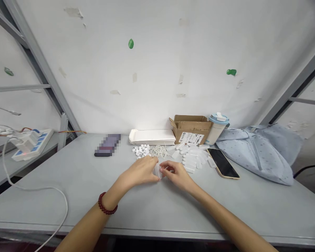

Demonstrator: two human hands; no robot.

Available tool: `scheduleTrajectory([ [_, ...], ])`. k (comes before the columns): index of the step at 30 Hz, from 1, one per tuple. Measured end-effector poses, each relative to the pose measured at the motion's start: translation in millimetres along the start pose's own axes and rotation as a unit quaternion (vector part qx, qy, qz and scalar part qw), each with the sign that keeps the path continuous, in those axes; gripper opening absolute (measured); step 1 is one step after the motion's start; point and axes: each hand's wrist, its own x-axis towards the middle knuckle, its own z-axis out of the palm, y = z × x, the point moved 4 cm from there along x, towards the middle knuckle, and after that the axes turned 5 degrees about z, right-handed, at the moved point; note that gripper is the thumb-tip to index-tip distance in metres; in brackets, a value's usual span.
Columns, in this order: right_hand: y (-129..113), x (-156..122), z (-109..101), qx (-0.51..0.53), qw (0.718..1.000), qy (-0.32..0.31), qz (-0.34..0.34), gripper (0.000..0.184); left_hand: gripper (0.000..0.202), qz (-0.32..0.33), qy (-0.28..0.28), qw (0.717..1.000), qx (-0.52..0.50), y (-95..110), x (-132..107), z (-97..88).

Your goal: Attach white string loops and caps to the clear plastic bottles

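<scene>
My left hand [140, 171] and my right hand [176, 174] meet over the middle of the grey table [157, 213]. Both pinch one small clear plastic tube [157, 170] between their fingertips. My left wrist wears a dark red bead bracelet [106, 205]. Just beyond the hands lie several white caps [141, 150], a tangle of thin white pieces [159, 151] and a pile of clear tubes [193, 157].
A phone [223, 163] lies face up at the right, beside a blue cloth bag [259, 152]. At the back stand a cardboard box [190, 128], a lidded cup [217, 127] and a white stack [152, 136]. A dark pixelated object [108, 145], a power strip [33, 142] and a white cable [36, 189] lie left.
</scene>
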Motion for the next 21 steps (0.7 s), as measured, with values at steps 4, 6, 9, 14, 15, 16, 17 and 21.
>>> scheduleTrajectory([
  [4,-5,-5,8,-0.069,0.996,-0.059,-0.026,0.015,0.050,-0.001,-0.095,0.995,-0.024,-10,-5,-0.2],
  [6,-6,-7,12,-0.091,0.992,-0.075,-0.036,0.015,0.055,-0.004,-0.118,0.993,-0.019,-13,-6,-1.1],
  [9,-7,-9,15,-0.121,0.987,-0.091,-0.055,0.021,0.057,-0.016,-0.136,0.990,-0.009,-17,-7,-1.9],
  [14,-6,-11,19,-0.177,0.975,-0.113,-0.071,0.029,0.060,-0.042,-0.162,0.986,0.003,-23,-9,-0.1],
  [15,-6,-12,20,-0.189,0.972,-0.115,-0.074,0.029,0.060,-0.050,-0.169,0.984,0.008,-24,-10,0.3],
  [16,-6,-12,21,-0.200,0.970,-0.117,-0.079,0.030,0.061,-0.058,-0.175,0.983,0.013,-24,-10,0.6],
  [17,-6,-13,21,-0.211,0.967,-0.119,-0.084,0.031,0.062,-0.063,-0.179,0.982,0.019,-25,-11,0.6],
  [21,-8,-16,25,-0.242,0.956,-0.127,-0.103,0.037,0.059,-0.074,-0.184,0.979,0.040,-26,-13,-1.7],
])
